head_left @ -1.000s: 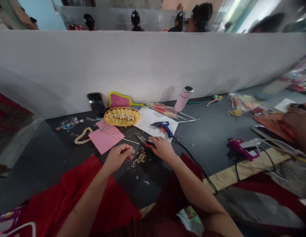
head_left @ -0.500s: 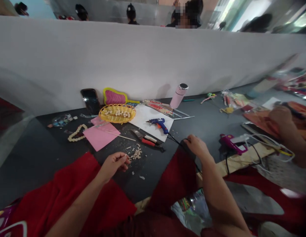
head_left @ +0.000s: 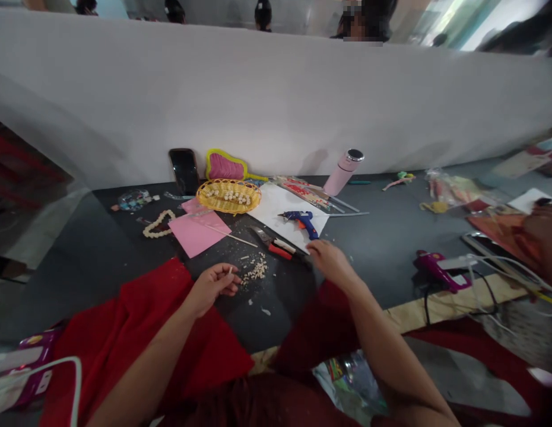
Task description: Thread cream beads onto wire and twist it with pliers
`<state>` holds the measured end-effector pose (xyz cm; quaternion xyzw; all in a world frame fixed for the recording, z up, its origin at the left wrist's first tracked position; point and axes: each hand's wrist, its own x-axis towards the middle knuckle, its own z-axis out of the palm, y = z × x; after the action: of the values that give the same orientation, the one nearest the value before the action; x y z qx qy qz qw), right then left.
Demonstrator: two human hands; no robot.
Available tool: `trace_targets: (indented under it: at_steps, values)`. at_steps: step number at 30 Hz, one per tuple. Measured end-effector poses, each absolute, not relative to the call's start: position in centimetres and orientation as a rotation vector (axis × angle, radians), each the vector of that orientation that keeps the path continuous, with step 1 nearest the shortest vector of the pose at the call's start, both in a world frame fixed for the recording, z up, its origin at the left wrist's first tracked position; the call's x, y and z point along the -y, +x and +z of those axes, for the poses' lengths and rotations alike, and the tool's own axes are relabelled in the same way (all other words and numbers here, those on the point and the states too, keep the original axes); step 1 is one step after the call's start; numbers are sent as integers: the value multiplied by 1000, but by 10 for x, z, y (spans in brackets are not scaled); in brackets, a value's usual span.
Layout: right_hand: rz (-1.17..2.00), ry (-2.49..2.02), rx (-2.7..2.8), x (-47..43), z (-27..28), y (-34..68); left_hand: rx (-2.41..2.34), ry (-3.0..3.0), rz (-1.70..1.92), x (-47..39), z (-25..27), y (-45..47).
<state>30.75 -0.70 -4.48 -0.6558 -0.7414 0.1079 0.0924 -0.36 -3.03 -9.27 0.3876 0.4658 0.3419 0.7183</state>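
Observation:
My left hand is closed in a pinch on a small pale stick piece, beside a heap of tiny cream pieces on the dark table. My right hand has its fingers curled at the lower end of the blue glue gun; whatever is between them is hidden. That glue gun lies on white paper, nozzle to the left. Red-handled pliers and a whitish stick beside them lie left of my right fingertips. A thin pale stick crosses pink paper.
A yellow basket holds small pale clusters. Behind it stand a phone and a yellow-rimmed pink item. A pink flask leans near the partition. Red cloth covers the front edge. To the right lies a purple glue gun with cables.
My right hand has moved left and forward from the cord to the blue glue gun's handle end. My left hand stays by the heap, its small piece now showing. The view has shifted left.

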Motion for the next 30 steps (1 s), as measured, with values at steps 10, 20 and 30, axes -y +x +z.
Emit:
trace_targets:
  at_steps: [10,20,30]
  values:
    - [397,-1468,2573,6,-74,216,-1022,848,763,31,-89,-4]
    - [459,-1282,2556,7,-79,226,-1024,860,751,30,-89,-3]
    - [501,-1230,2284,0,-97,233,-1003,854,769,27,-92,-4]
